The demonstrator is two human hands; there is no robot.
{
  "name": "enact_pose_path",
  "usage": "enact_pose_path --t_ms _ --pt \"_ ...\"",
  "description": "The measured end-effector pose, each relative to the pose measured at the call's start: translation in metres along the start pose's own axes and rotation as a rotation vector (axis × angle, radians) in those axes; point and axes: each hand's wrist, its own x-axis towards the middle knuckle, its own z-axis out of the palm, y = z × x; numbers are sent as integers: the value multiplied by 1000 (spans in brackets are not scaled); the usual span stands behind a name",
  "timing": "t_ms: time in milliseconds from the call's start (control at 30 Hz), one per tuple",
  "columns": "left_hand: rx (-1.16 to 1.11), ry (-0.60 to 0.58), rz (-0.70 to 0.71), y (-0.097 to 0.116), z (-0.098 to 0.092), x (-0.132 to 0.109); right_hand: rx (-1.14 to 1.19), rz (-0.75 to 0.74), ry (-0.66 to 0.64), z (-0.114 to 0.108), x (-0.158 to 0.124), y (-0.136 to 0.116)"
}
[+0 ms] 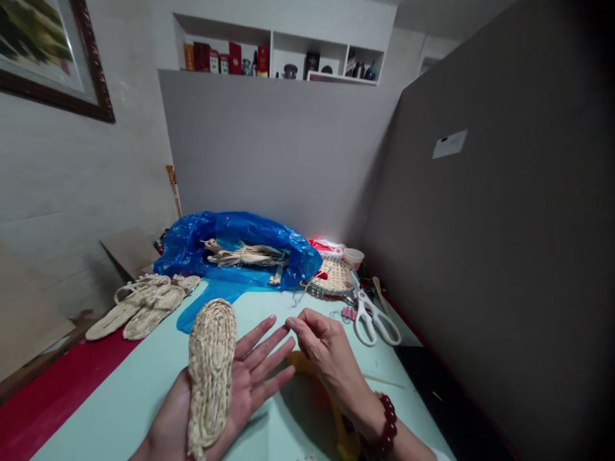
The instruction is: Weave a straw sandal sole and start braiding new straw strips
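A small woven straw sole (211, 371) lies lengthwise over the palm of my left hand (254, 374), its toe end pointing away from me. That hand is palm up with its fingers spread, and its thumb is hidden behind the sole. My right hand (324, 349) is closed in a pinch close to the left fingertips; whatever is between its thumb and finger is too small to make out. A dark red bead bracelet (388, 422) circles the right wrist. Under the right forearm shows a yellow curved object (343, 435), partly covered.
White-handled scissors (369, 317), a pink binder clip (349, 313) and a woven basket (331, 275) are at the right back. A blue plastic bag (240, 224) holds straw bundles (247, 255). Straw sandals (154, 307) lie at left. Grey partitions (283, 141) stand behind and right.
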Motion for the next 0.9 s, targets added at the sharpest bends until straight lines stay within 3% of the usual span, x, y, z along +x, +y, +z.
enact_pose_path --t_ms 167,367,700,900 --pt "-4 62 -30 -3 -2 -2 111 -40 65 -8 0 -8" --pt "95 52 -45 -9 -5 -2 31 -61 -63 -3 -4 -11" --pt "6 121 -145 -15 0 -2 -92 -80 31 9 -14 -11" --pt "-45 13 -149 -10 6 1 -51 -265 134 4 -15 -10"
